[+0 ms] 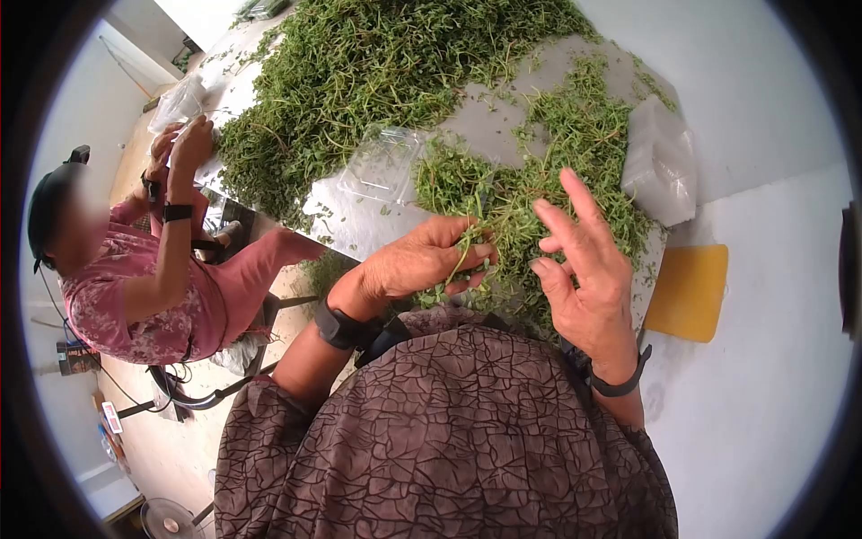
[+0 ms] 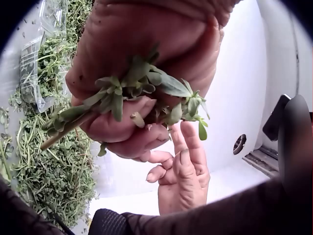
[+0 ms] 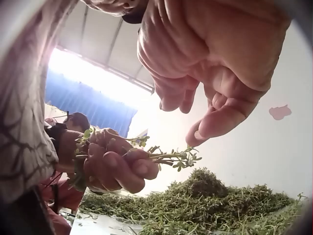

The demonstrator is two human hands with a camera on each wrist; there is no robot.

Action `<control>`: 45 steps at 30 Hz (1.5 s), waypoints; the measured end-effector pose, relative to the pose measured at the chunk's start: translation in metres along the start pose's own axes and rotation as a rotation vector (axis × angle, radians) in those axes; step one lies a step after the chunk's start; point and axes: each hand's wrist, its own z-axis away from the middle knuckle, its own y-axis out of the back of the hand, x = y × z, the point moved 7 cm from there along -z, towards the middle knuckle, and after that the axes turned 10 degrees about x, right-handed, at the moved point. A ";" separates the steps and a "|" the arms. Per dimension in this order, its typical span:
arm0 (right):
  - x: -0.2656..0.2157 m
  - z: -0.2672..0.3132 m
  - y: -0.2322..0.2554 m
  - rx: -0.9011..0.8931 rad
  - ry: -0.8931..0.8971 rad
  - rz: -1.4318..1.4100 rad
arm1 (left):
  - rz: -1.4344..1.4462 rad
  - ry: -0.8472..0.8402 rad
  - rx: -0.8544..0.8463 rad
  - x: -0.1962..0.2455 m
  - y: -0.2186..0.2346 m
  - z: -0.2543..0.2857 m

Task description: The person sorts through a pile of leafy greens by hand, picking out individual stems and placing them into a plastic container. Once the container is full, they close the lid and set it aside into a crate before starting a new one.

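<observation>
My left hand [image 1: 422,260] grips a small bunch of green leafy stems [image 1: 469,247], its fingers curled round them; in the left wrist view the stems [image 2: 117,95] stick out on both sides of the fist. My right hand [image 1: 588,278] is raised to the right of it over the table's near edge, fingers partly extended and holding nothing. In the right wrist view the right hand [image 3: 215,63] hangs above the left hand [image 3: 117,164], apart from it. Loose greens [image 1: 530,216] lie under and beyond both hands.
A large heap of greens [image 1: 359,81] covers the far table. A clear plastic container [image 1: 382,166] lies left of centre, a stack of clear containers [image 1: 660,162] at the right. Beyond the right edge is a yellow board [image 1: 687,292]. Another person [image 1: 153,287] sits at the left.
</observation>
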 end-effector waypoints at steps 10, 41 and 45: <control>-0.008 0.019 -0.010 -0.090 0.155 0.104 | 0.041 0.028 -0.157 -0.014 -0.009 0.005; -0.006 0.023 -0.019 -0.141 0.268 0.290 | -0.186 -0.085 -0.084 -0.022 -0.010 -0.008; -0.003 0.018 -0.019 -0.078 0.214 0.217 | -0.075 -0.218 -0.095 -0.012 -0.016 -0.009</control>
